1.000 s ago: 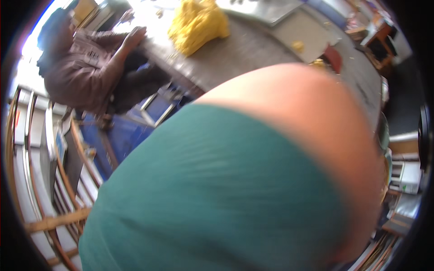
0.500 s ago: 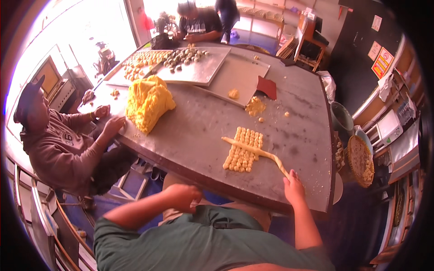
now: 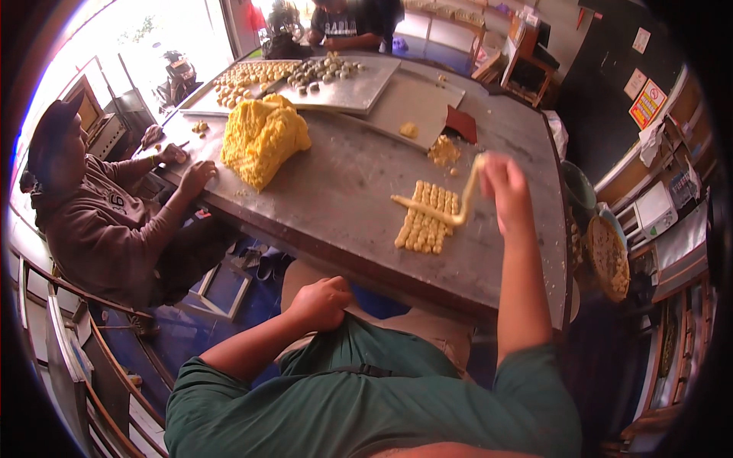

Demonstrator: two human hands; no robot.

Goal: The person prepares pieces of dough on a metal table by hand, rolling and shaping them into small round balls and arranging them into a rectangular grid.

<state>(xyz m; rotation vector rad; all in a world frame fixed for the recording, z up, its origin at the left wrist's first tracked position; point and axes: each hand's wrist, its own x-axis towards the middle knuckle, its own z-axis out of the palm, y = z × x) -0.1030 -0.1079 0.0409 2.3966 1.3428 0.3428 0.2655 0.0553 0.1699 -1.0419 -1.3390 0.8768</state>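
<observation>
My right hand (image 3: 504, 187) is raised over the table with its fingers closed on one end of a yellow dough rope (image 3: 427, 208). The rope bends down from the fingers, and its other part lies across a block of small dough pieces (image 3: 421, 236) set in rows. Down at my lap, my left hand (image 3: 319, 304) is closed in a fist on the hem of my green shirt (image 3: 336, 347). Beyond the block lie a crumbly dough scrap (image 3: 443, 151) and a dark red flat piece (image 3: 461, 124). A big yellow dough mass (image 3: 263, 141) sits farther left.
Metal trays (image 3: 366, 95) at the table's (image 3: 343, 183) far side hold pale and dark dough pieces. A co-worker (image 3: 107, 221) sits at the left with hands at the table edge; another person (image 3: 347, 27) works at the far end. A round basket (image 3: 608, 259) stands at the right.
My right hand has risen and moved away from me, lifting the rope's end off the table. My left hand has closed on the shirt hem. The view has shifted slightly.
</observation>
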